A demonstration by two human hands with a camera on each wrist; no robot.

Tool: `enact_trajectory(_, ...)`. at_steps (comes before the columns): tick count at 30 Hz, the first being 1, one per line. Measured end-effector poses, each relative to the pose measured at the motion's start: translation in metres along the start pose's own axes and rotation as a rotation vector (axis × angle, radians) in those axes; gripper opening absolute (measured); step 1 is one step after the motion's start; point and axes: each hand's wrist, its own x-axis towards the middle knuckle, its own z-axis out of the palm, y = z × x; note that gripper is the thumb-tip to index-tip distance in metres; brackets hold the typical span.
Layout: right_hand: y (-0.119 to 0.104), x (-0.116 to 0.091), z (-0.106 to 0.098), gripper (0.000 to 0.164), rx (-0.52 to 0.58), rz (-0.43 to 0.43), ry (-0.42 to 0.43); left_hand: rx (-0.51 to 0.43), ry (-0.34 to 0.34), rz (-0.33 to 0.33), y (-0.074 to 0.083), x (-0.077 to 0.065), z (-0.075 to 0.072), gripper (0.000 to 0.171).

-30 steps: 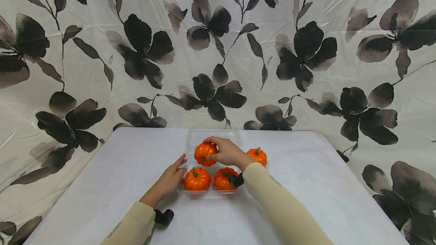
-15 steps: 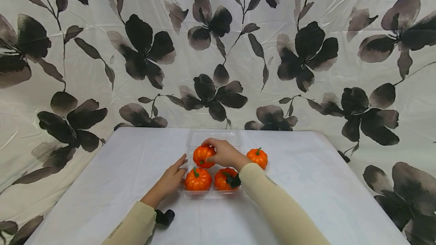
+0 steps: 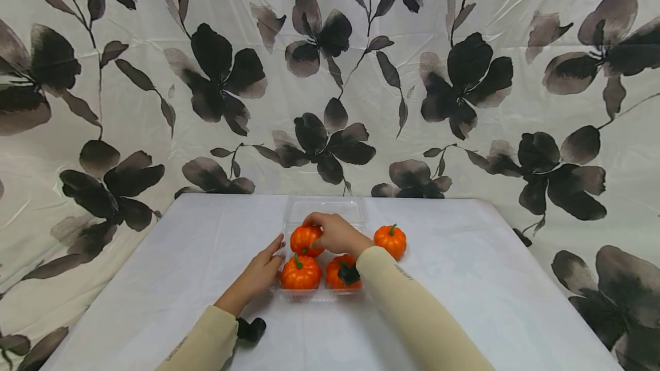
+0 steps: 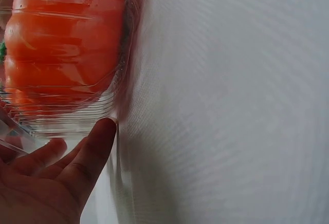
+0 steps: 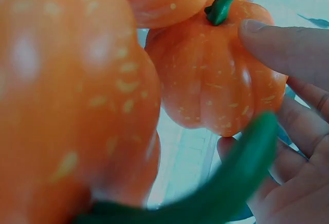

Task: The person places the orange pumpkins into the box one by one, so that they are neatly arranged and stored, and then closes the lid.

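Judging from the head view, the held pumpkin is pinched by the right hand at the clear container's back left; room is left between the loose pumpkin and the table's right edge. In the left wrist view, a thin, probably flexible wall is touched by the left hand's straight fingers. In the right wrist view, the held pumpkin, likely light, stiff and slippery, is best gripped by its ribbed sides, off the stem.
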Motion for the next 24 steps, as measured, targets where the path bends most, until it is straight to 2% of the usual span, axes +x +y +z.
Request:
enact_trajectory(4, -0.0007, 0.0021, 0.0031, 0.043, -0.013, 0.007, -0.004, 0.000, 0.003, 0.000, 0.0000, -0.0013, 0.0011, 0.059)
enact_trajectory(11, -0.0016, 0.0056, 0.0052, 0.043, -0.102, 0.014, 0.019, -0.008, 0.000, 0.002, 0.0000, -0.0007, 0.0016, 0.059)
enact_trajectory(17, -0.0033, 0.0056, 0.0062, 0.042, -0.115, 0.028, 0.016, -0.007, -0.006, -0.011, 0.0007, -0.0004, 0.0015, 0.059)
enact_trajectory(24, -0.0025, 0.0059, 0.0052, 0.044, -0.139, 0.010, 0.014, -0.005, 0.002, 0.013, 0.0005, 0.0002, 0.0011, 0.058)
